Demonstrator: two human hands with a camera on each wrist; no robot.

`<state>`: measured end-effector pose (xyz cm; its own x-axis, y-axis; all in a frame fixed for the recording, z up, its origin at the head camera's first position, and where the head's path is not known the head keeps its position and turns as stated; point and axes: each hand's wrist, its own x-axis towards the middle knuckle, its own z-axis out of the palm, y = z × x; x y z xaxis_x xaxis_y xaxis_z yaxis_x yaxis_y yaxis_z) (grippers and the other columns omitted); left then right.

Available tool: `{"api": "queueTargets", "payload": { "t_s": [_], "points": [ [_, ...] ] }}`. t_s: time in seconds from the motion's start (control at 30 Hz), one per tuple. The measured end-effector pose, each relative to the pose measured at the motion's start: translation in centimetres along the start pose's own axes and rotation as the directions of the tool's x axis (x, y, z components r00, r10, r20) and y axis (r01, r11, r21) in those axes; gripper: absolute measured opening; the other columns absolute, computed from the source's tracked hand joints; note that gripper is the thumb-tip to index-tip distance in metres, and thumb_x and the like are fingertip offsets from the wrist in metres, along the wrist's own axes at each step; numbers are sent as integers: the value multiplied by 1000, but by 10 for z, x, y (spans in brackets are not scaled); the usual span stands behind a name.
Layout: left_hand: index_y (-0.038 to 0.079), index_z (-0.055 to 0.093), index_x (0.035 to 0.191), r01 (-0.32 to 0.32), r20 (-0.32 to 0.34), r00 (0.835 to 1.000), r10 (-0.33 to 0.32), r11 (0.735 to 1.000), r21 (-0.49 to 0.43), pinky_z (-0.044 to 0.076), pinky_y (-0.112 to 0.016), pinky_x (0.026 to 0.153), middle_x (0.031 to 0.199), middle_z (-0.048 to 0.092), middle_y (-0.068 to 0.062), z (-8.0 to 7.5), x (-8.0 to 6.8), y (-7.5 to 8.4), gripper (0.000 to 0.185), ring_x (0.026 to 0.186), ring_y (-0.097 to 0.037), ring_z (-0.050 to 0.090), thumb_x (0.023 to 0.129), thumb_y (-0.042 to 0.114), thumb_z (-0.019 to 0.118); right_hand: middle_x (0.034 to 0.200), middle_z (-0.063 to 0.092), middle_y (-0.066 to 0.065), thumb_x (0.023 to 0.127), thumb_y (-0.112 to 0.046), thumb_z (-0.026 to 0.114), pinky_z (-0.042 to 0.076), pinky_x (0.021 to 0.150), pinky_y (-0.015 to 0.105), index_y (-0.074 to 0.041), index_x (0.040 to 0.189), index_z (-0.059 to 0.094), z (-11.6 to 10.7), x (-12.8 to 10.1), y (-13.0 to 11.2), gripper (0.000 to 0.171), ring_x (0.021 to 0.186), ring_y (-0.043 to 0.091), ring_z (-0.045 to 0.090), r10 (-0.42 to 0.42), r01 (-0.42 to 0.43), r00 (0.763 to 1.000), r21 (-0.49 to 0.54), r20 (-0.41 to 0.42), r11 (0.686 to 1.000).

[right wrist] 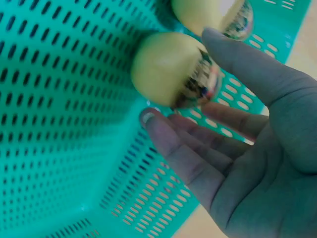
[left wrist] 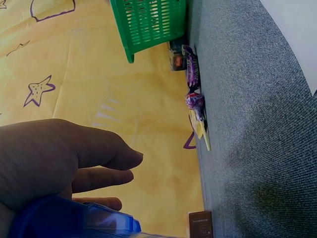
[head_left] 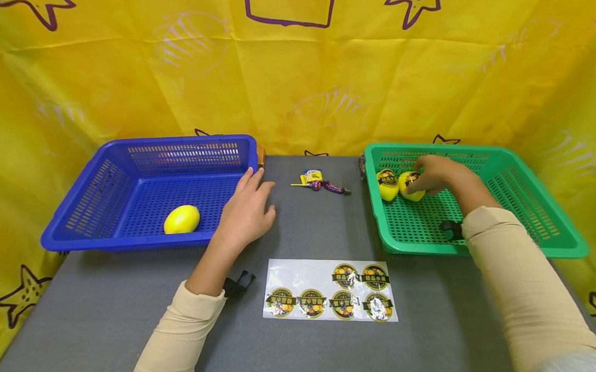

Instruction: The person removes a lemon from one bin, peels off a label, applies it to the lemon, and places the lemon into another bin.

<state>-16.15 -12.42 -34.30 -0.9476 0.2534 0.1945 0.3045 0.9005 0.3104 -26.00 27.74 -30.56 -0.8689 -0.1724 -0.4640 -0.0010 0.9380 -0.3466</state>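
Stickered lemon [right wrist: 166, 69]: contained in green basket [head_left: 424, 248]; judged light, firm, slippery; best gripped around its middle.
Right hand [head_left: 433, 174]: fingers parted around lemon, unclamped.
Left hand [head_left: 244, 212]: fingers spread at blue basket [head_left: 128, 243], nothing clasped.

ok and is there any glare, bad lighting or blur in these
Head view: white glare on the sticker sheet; left wrist view: left grip dark against brighter yellow cloth; right wrist view: sticker on the lower yellow fruit looks blurred.

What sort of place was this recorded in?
Probably a staged tabletop setup: yellow cloth hangs behind the grey table, with a blue basket and green basket set apart on it.
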Motion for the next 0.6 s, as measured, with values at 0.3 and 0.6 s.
{"api": "queueTargets", "payload": {
  "t_s": [0.3,0.6],
  "points": [
    [3,59,137,7,23,1000,-5,995,-104,25,-56,115,157,33,-21,-7,-1,-7,47,149,-37,18,94,19,65,127,52,38,95,-32,69,53,79,52,14,140,39,-8,-36,-10,72,99,45,63,-134,134,991,-102,10,986],
    [-2,54,137,179,82,982,-170,976,-128,27,-60,111,147,44,-28,-52,-14,-59,41,136,-48,36,100,17,52,138,55,24,101,-38,61,51,88,55,0,144,46,65,-99,-48,60,108,37,64,-400,424,875,33,-272,905]
  ]
}}
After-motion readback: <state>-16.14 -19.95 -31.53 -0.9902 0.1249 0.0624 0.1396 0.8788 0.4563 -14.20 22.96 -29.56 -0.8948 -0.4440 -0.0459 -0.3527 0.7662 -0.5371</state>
